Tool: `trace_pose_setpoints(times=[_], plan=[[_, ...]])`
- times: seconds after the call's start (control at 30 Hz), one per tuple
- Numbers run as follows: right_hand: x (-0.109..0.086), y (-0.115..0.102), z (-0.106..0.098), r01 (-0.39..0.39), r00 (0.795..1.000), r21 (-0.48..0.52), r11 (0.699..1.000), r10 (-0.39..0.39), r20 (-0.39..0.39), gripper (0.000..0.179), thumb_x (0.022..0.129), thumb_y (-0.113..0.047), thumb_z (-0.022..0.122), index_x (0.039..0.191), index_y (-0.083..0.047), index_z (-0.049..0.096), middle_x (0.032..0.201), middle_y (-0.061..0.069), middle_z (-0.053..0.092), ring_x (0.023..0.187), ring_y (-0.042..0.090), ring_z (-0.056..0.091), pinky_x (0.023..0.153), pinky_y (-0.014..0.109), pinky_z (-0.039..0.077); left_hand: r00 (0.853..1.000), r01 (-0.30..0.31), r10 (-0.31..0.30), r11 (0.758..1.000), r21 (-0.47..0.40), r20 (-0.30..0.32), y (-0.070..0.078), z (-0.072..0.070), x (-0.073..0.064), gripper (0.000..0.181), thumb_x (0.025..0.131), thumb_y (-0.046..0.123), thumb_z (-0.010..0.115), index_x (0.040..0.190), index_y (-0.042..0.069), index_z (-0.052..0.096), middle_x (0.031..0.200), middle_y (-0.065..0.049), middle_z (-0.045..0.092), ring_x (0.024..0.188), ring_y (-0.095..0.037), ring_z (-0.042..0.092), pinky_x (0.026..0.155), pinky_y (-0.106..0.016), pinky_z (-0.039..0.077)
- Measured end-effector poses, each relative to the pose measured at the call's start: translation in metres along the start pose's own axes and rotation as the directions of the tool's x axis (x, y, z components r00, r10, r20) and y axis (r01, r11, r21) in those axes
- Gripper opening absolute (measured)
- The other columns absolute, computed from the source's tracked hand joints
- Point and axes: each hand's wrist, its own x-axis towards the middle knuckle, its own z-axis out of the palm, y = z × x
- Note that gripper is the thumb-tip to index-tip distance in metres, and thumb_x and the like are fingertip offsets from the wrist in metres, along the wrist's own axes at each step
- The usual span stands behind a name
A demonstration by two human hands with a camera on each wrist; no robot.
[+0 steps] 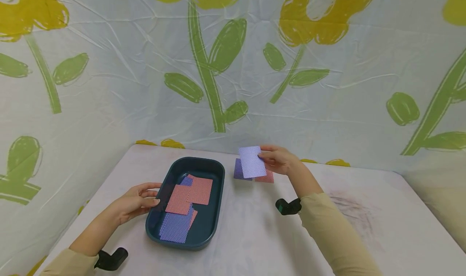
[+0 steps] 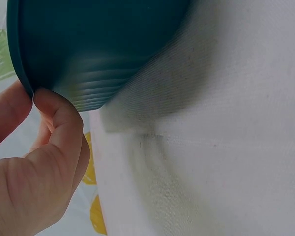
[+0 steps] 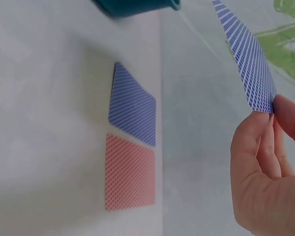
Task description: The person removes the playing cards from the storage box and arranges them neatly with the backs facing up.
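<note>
My right hand [image 1: 278, 159] pinches a blue-patterned playing card [image 1: 252, 163] by its edge, raised over the table. Beneath it lie a blue card [image 3: 132, 105] and a red card [image 3: 130, 172], side by side in the right wrist view. With thumb and fingers my left hand [image 1: 134, 203] grips the left rim of a dark teal tray [image 1: 204, 231]; the left wrist view shows the thumb and fingers at the rim [image 2: 19, 59]. Inside the tray are several loose cards, red ones [image 1: 200, 190] overlapping at the top and a blue one [image 1: 174, 227] toward the near end.
A pale cloth covers the table [image 1: 255, 235]. Behind and at the sides hangs a white sheet [image 1: 145, 86] printed with yellow flowers and green leaves. Black devices are strapped at both wrists, the left one [image 1: 113, 260] and the right one [image 1: 287, 207].
</note>
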Motion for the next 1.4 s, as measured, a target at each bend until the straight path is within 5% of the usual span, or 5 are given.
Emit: trace_pose_setpoints(times=[0.5,0.93,1.13,1.4], plan=[[-0.005,0.010,-0.043,-0.020,0.998,0.006,1.000,0.020,-0.067,0.050,0.091,0.002,0.053,0.137,-0.003,0.033,0.089,0.001,0.057,0.077,0.011,0.056,0.068,0.021,0.047,1.000,0.009,-0.009,0.999,-0.031,0.004,0.000,-0.001,-0.001,0.065,0.086,-0.002,0.061,0.141,-0.006,0.027,0.115,-0.017,0.048,0.092,-0.021,0.056,0.081,-0.030,0.050],[-0.009,0.017,-0.067,-0.062,0.992,-0.027,0.998,0.059,-0.111,0.065,0.090,0.007,0.049,0.147,-0.004,0.020,0.086,-0.001,0.056,0.077,0.009,0.055,0.070,0.021,0.046,1.000,0.002,-0.001,0.999,-0.041,0.019,-0.001,-0.003,0.001,0.065,0.086,-0.001,0.061,0.141,-0.007,0.026,0.113,-0.017,0.049,0.093,-0.021,0.056,0.082,-0.030,0.049],[-0.006,0.028,-0.074,-0.056,0.980,-0.038,0.998,0.048,-0.193,0.065,0.088,0.009,0.052,0.146,-0.003,0.025,0.095,0.001,0.054,0.084,0.012,0.052,0.072,0.023,0.045,1.000,0.000,0.001,0.999,-0.050,0.027,0.000,-0.004,0.001,0.065,0.086,-0.001,0.061,0.141,-0.007,0.026,0.113,-0.016,0.049,0.092,-0.020,0.057,0.081,-0.030,0.050],[-0.001,0.042,-0.082,-0.040,0.939,-0.119,0.992,-0.004,-0.345,0.065,0.083,0.010,0.057,0.143,-0.001,0.033,0.109,0.008,0.054,0.084,0.014,0.054,0.069,0.024,0.048,0.998,-0.017,0.022,0.998,-0.067,0.066,-0.001,-0.006,0.004,0.067,0.086,0.000,0.061,0.141,-0.009,0.023,0.113,-0.015,0.050,0.093,-0.017,0.057,0.080,-0.029,0.049]])
